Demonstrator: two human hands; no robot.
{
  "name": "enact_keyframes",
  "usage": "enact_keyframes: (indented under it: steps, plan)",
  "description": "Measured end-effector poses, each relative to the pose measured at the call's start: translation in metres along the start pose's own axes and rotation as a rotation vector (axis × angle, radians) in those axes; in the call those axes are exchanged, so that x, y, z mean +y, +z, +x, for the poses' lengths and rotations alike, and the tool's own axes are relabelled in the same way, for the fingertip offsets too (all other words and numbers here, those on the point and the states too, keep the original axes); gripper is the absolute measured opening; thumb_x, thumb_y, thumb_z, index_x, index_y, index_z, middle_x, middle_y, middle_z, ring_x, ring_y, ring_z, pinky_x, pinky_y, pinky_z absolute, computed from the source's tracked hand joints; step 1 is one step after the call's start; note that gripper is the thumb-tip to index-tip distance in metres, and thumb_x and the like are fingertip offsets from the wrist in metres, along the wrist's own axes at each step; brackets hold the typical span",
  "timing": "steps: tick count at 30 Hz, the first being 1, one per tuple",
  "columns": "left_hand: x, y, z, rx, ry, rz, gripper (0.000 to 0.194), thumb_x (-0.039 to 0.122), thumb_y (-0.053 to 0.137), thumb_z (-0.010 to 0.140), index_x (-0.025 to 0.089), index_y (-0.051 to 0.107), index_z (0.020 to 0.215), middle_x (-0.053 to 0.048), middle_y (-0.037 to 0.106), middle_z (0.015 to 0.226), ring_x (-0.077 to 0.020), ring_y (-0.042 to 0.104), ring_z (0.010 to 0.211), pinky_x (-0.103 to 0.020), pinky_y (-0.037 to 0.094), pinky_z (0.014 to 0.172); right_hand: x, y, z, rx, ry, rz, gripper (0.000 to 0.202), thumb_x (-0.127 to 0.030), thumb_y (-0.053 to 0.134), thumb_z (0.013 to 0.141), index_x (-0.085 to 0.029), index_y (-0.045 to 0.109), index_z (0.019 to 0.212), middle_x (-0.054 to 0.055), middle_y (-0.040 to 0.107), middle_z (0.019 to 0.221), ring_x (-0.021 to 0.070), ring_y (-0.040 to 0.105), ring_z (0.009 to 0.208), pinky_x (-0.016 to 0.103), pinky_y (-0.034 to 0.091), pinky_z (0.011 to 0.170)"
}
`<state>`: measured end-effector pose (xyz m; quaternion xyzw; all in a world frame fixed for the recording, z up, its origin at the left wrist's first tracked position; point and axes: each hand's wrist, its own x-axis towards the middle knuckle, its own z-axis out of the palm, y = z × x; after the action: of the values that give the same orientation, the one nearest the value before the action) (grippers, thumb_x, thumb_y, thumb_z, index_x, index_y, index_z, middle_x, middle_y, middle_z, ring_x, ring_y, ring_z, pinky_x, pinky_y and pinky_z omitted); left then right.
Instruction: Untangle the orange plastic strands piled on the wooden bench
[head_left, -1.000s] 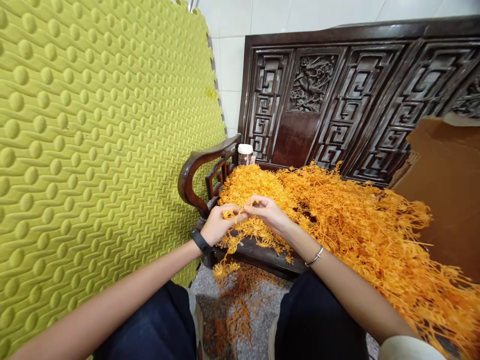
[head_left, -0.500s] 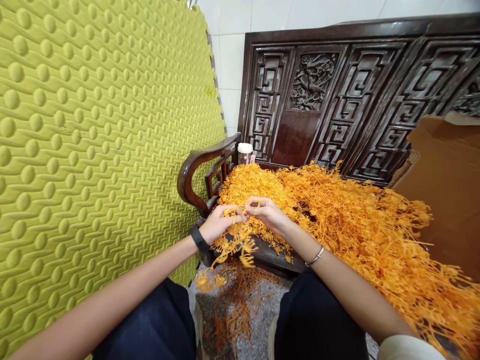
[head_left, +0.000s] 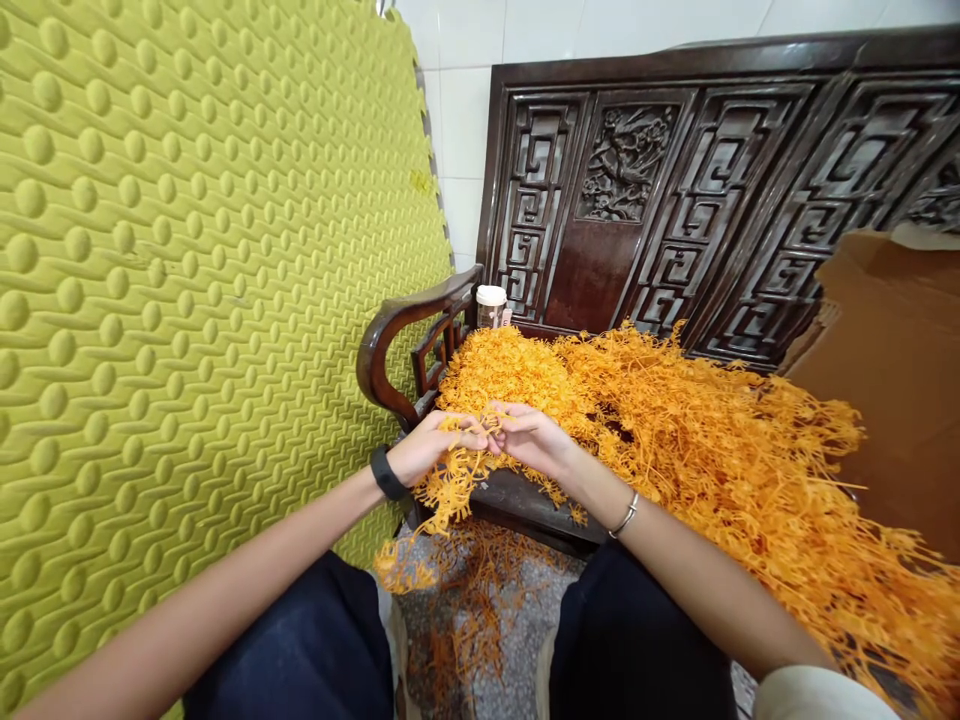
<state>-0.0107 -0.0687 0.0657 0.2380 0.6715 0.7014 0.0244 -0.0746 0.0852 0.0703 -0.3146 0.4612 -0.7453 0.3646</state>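
My left hand (head_left: 437, 445) is closed on a hanging strand of orange artificial flowers (head_left: 450, 490), which droops below it toward the floor. Fingertip to fingertip with it, my right hand (head_left: 532, 438) pinches a thin orange piece of the same material at the strand's upper end. Exactly how the pieces join between the fingers is too small to make out. Behind both hands, a large heap of orange artificial flowers (head_left: 720, 440) with thin stems covers the seat of a dark carved wooden bench (head_left: 600, 270).
A lidded cup (head_left: 491, 306) stands in the bench corner by the curved armrest (head_left: 375, 360). Yellow-green foam mat (head_left: 210, 250) rises at left. Brown cardboard (head_left: 892, 390) leans at right. Loose orange bits (head_left: 465, 640) litter the speckled floor between my knees.
The hanging flower strand has swung left and lower. My left hand has shifted slightly left, and the right hand's fingers have changed their pinch near the left fingertips.
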Motion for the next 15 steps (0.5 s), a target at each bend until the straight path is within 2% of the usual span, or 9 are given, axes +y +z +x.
enact_keyframes:
  steps: [4, 11, 13, 15]
  plan:
    - [0.003, 0.0, -0.001, 0.022, -0.018, -0.016, 0.011, 0.018, 0.059, 0.065, 0.007, 0.059, 0.068, -0.007, 0.058, 0.075, -0.0134, 0.053, 0.077, -0.027, 0.037, 0.08, 0.001, 0.005, -0.002, 0.021, -0.01, 0.071, 0.027, -0.02, 0.067, 0.056, -0.007, 0.043, 0.059, 0.003, 0.04, 0.056, 0.0112, 0.047, 0.051, 0.022, 0.033, 0.054]
    - [0.008, -0.003, -0.002, 0.014, 0.011, 0.002, 0.008, 0.015, 0.059, 0.066, 0.007, 0.06, 0.068, -0.005, 0.057, 0.073, -0.01, 0.053, 0.072, -0.022, 0.038, 0.075, 0.009, 0.013, -0.001, 0.137, -0.007, 0.25, 0.023, -0.009, 0.068, 0.046, -0.007, 0.048, 0.057, 0.004, 0.037, 0.058, 0.009, 0.041, 0.056, 0.02, 0.034, 0.054]
    - [0.01, -0.004, -0.004, -0.019, 0.024, -0.013, 0.008, 0.014, 0.058, 0.068, 0.007, 0.061, 0.071, -0.006, 0.058, 0.074, -0.0108, 0.054, 0.073, -0.023, 0.038, 0.076, 0.011, 0.015, -0.001, 0.121, -0.021, 0.29, 0.021, -0.008, 0.066, 0.049, -0.007, 0.047, 0.059, 0.004, 0.034, 0.06, 0.0082, 0.039, 0.057, 0.019, 0.034, 0.054]
    - [0.013, -0.005, -0.007, -0.039, 0.041, -0.038, 0.006, 0.013, 0.057, 0.068, 0.007, 0.06, 0.069, -0.007, 0.058, 0.079, -0.0121, 0.054, 0.078, -0.025, 0.038, 0.079, 0.009, 0.018, -0.002, 0.07, -0.055, 0.367, 0.017, -0.01, 0.061, 0.059, -0.007, 0.044, 0.061, 0.004, 0.029, 0.062, 0.0077, 0.036, 0.059, 0.019, 0.035, 0.056]
